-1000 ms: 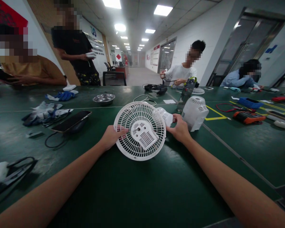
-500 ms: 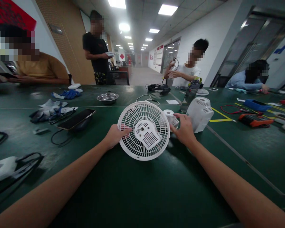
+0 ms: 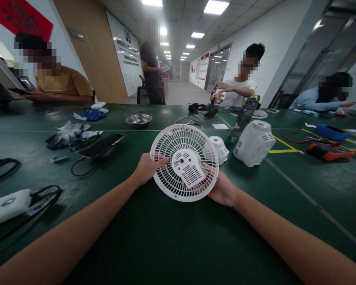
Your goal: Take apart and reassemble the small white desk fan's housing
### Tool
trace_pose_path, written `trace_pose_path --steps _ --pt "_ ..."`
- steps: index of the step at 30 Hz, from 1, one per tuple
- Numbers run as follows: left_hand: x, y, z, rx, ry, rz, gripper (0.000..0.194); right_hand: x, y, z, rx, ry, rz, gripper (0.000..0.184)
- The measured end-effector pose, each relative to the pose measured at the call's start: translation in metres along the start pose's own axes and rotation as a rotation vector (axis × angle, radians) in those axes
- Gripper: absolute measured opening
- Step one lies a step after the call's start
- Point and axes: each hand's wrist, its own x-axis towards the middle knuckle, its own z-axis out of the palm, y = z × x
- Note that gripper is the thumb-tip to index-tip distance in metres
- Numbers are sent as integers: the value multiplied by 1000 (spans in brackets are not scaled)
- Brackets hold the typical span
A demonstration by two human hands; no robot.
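A round white fan grille with a slotted centre plate is held up above the green table, its face tilted toward me. My left hand grips its left rim, thumb on the front and fingers behind. At the lower right, my right hand holds the grille from behind, and its fingers show through the ribs. A small white vented cap, partly hidden by the grille, stands just behind it. Right of that is a larger white plastic housing with vents.
On the left lie a phone, work gloves and a white power device with black cable. A metal bowl and a dark bottle stand farther back. An orange multimeter lies right. Several people are around the table.
My right hand has left the small white cap and moved down to the grille, with its fingers behind the ribs. My left hand keeps its grip. The view has turned slightly left.
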Motion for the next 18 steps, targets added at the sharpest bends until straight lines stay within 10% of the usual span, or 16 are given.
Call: trace_pose_path --steps 9,18 --pt "12 -13 1 -299 -33 75 50 5 0 -4 -141 363 -492 45" --pt "17 -20 -11 -691 -257 -112 84 -3 -10 -9 -454 394 -646 60"
